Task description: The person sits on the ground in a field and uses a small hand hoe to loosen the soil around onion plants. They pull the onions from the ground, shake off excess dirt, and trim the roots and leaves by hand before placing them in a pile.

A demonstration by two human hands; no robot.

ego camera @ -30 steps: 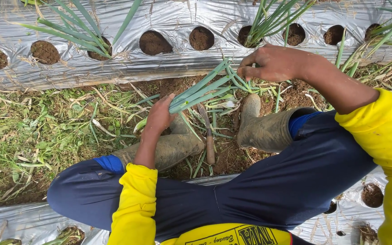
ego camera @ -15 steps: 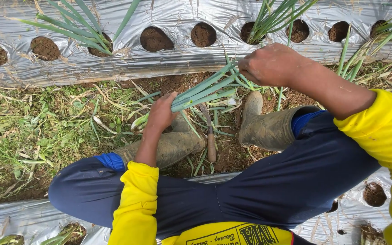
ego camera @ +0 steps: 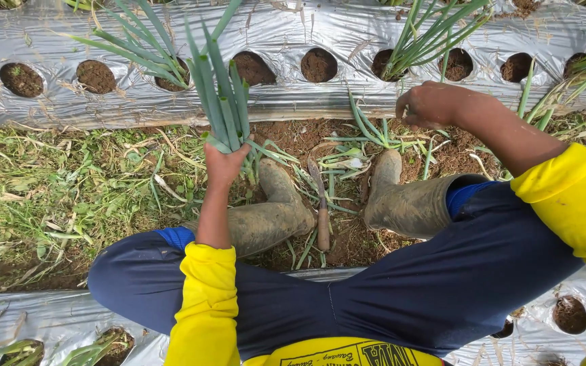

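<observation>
From the head camera, looking straight down: the left hand (ego camera: 224, 165) sits at about ten o'clock from the middle of the picture, fingers wrapped tight round the base of a bunch of long green onion-like stalks (ego camera: 220, 95), which stand upright and fan out toward twelve o'clock over the silver plastic mulch sheet (ego camera: 137, 105). The right hand (ego camera: 431, 105) is up at one o'clock, curled into a loose fist just at the sheet's lower edge; whether it grips anything, the view does not show. Round planting holes of dark soil (ego camera: 319, 65) run in a row across the sheet, some with green shoots already standing in them (ego camera: 420, 41). Between the two muddy olive rubber boots (ego camera: 269, 220), dead centre, a small wooden-handled hand tool (ego camera: 321, 213) lies on the brown earth, blade pointing to twelve. Loose green leaves (ego camera: 367, 135) lie scattered just below the right hand. Grass and straw cover the ground out at nine o'clock (ego camera: 55, 196).
</observation>
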